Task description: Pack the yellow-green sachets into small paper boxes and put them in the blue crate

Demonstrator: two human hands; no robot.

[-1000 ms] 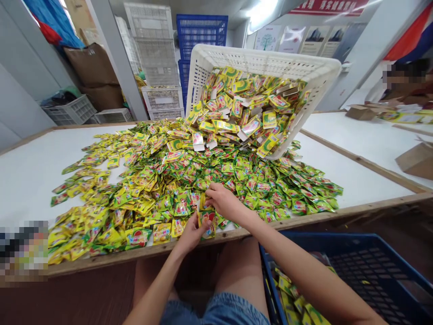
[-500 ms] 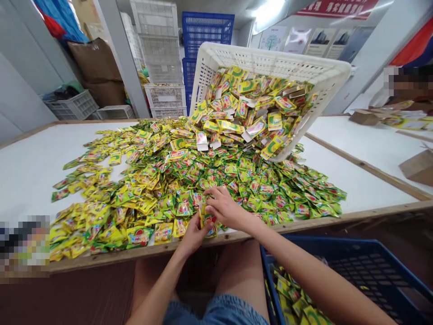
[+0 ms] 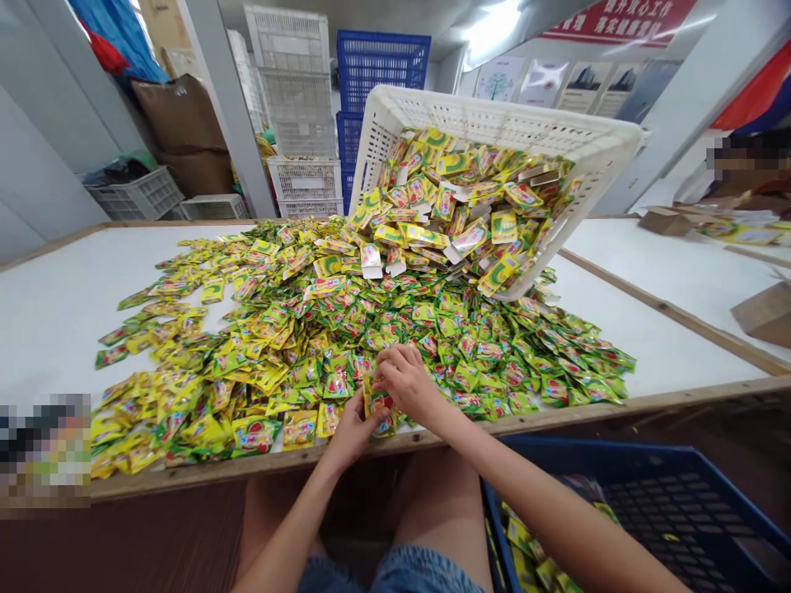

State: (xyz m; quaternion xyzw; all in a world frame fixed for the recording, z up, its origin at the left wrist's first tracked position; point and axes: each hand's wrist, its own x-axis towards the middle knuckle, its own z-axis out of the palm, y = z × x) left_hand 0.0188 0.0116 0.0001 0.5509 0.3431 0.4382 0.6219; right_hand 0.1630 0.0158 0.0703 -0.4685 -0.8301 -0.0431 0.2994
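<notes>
Bare left hand (image 3: 353,424) holds a small yellow-and-green packet with a red fruit picture (image 3: 379,405) between thumb and fingers, above the wooden front edge of the white table (image 3: 49,296). Bent fingers of the right hand (image 3: 406,380) are drawn close together at the packet's upper part; whether they grip it or something smaller cannot be told. Its lettering is too small to read.

From the left, glossy yellow sachets (image 3: 185,395) give way to green sachets with red fruit pictures (image 3: 494,354), heaped beyond and on both sides of the hands; their brand print is illegible. Behind stand stacked white plastic crates (image 3: 300,91) and blue plastic crates (image 3: 383,70). A tilted white perforated plastic basket (image 3: 584,136) blocks part of the back wall, its small yellow cardboard boxes (image 3: 426,214) spilling toward the heap. Above, a red banner with white Chinese characters (image 3: 624,23) includes "管理" and "落实"; the text on the pale wall posters (image 3: 540,82) is unreadable. Lower right, the right forearm crosses a blue plastic crate (image 3: 667,494) containing yellow-green packets (image 3: 525,548). Brown cardboard box (image 3: 766,313) sits at the far right.
</notes>
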